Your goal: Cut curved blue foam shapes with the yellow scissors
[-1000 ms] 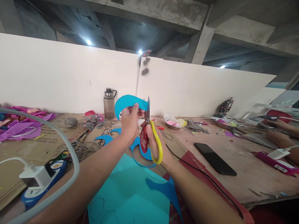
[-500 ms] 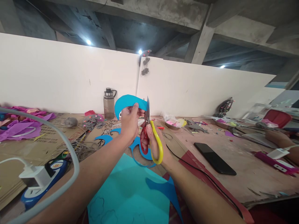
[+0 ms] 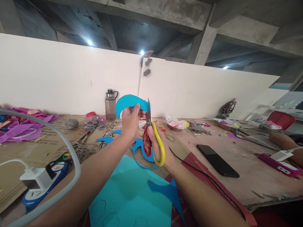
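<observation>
My left hand (image 3: 131, 123) is closed on a curved, crescent-like blue felt-looking piece (image 3: 129, 101), thumb on its face. In my right hand (image 3: 154, 142) is a pair of scissors (image 3: 159, 146) with one yellow and one red handle, its blades pointing up at the right tip of the piece. The blades look nearly closed; whether they touch the piece I cannot tell. Below my wrists lies a turquoise sheet (image 3: 127, 186) with flower-like outlines drawn on it. Blue offcuts (image 3: 163, 191) rest on the sheet and behind it.
A grey bottle (image 3: 110, 105) stands by the white partition (image 3: 71, 75). To the right lie a black phone (image 3: 217, 160) and a magenta power strip (image 3: 279, 164), near another person's hand (image 3: 280, 140). A white cable (image 3: 71, 151) arcs across the left, over a blue power strip (image 3: 44, 189).
Both hands have shifted very slightly left, carrying the blue piece and the scissors with them. Both grips look the same, and the things on the table have stayed put.
</observation>
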Tool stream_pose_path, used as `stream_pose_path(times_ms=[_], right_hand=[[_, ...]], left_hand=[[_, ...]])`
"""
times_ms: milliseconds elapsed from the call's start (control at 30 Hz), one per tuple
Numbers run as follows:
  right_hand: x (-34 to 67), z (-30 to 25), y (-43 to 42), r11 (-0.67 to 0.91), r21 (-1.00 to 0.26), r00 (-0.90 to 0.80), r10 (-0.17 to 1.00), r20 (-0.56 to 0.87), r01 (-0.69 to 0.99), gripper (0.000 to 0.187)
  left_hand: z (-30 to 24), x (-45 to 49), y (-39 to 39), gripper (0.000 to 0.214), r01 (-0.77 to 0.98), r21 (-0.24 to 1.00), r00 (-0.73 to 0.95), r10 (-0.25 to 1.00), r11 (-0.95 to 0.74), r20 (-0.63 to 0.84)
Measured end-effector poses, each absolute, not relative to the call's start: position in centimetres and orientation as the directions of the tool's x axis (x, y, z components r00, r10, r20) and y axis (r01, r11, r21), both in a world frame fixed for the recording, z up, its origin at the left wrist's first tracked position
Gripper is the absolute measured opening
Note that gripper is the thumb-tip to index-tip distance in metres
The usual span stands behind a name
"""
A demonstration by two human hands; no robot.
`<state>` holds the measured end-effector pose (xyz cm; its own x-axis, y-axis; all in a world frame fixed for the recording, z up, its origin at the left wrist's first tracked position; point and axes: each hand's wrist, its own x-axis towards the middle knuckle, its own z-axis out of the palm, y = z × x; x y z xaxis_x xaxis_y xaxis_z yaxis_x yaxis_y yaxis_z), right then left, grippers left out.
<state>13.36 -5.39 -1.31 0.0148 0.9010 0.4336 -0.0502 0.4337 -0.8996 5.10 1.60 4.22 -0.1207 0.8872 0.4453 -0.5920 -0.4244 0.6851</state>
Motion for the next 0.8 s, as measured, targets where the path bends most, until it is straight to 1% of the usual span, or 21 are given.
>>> stream_pose_path(times_ms=[233, 433, 567, 800], right_hand=[[13.41, -1.43, -5.36, 0.432, -0.900, 0.012, 0.902, 0.432, -0.062, 0.041], [13.26, -1.35, -5.41, 0.399, -0.912, 0.008, 0.916, 0.400, -0.095, 0.038], [13.30, -1.49, -5.39, 0.430, -0.900, -0.004, 0.902, 0.431, -0.074, 0.038], [13.44, -1.65, -5.32, 0.422, -0.905, -0.019, 0.906, 0.423, -0.053, 0.037]], left_hand=[[4.30, 5.02, 1.66, 0.032, -0.596, 0.688, -0.111, 0.891, -0.414, 0.440], [4.33, 4.88, 1.77, 0.032, -0.583, 0.693, -0.129, 0.890, -0.425, 0.437], [4.31, 4.87, 1.79, 0.032, -0.574, 0.694, -0.137, 0.887, -0.434, 0.440], [4.39, 4.85, 1.85, 0.033, -0.576, 0.693, -0.148, 0.889, -0.433, 0.433]])
